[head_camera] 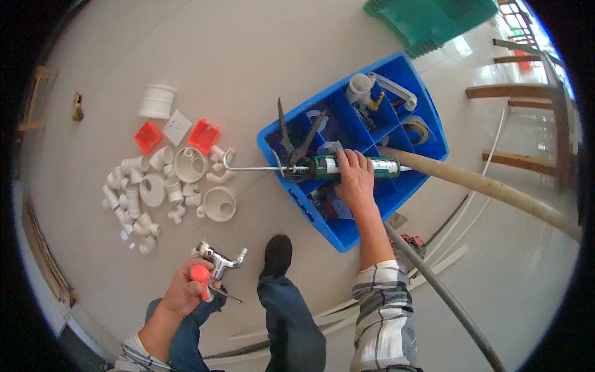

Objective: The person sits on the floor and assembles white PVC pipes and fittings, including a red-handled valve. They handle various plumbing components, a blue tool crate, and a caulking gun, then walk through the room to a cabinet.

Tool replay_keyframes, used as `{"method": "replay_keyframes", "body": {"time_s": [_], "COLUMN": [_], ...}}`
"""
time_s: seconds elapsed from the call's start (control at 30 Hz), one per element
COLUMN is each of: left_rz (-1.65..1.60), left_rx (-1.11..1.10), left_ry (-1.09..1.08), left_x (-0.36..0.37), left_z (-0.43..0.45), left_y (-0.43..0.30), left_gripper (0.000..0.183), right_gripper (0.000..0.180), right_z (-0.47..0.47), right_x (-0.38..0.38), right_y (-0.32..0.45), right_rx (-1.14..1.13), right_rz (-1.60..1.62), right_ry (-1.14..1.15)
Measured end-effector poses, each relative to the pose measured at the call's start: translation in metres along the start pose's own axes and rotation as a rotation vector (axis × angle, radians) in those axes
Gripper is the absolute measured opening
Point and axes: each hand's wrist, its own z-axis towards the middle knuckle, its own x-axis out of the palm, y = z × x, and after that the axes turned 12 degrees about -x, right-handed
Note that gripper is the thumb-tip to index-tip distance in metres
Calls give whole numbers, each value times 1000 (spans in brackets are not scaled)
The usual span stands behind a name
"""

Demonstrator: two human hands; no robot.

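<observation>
My right hand (357, 181) grips the green barrel of a caulking gun (325, 167), with a sealant tube inside and its nozzle pointing right. The gun lies level across a blue divided plastic crate (297, 204); its hooked metal rod extends past the crate's left side. Down at the lower left, my left hand (183, 288) holds a chrome faucet (221, 261) together with a red object (201, 277). A thin metal shaft (227, 294) sticks out beside them, its handle hidden by my fingers. Inside the crate are a roll of tape (417, 130) and white pipe fittings (360, 86).
White PVC fittings (132, 202), red junction boxes (204, 136), a white socket plate (177, 128) and a white roll (157, 101) lie on the floor. A beige pole (483, 186) reaches into the crate. A grey pipe (446, 297), wooden furniture (516, 90) and a green crate (432, 23) surround it.
</observation>
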Motion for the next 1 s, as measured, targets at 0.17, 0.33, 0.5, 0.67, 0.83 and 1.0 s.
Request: {"method": "replay_keyframes", "body": {"time_s": [0.17,0.33,0.5,0.67,0.83,1.0], "left_rz": [217,320,311,263,226,200], "left_rx": [-1,138,338,450,422,404], "left_ry": [159,218,302,337,277,231], "left_x": [-13,-16,-20,-18,-31,-48], "left_z": [53,70,86,80,62,64], "left_y": [-16,-47,-73,-75,-73,-67], "left_gripper": [54,57,58,54,56,56], "right_gripper": [54,64,53,51,41,40], "right_z": [-1,-15,10,64,103,125], "right_x": [31,23,-43,-89,-66,-21], "right_y": [-20,-13,-18,-75,-149,-185], "right_rx": [-46,-114,26,511,777,763], "right_rz": [109,245,235,65,-192,-369], "right_ry": [64,-100,-420,-556,-376,-320]}}
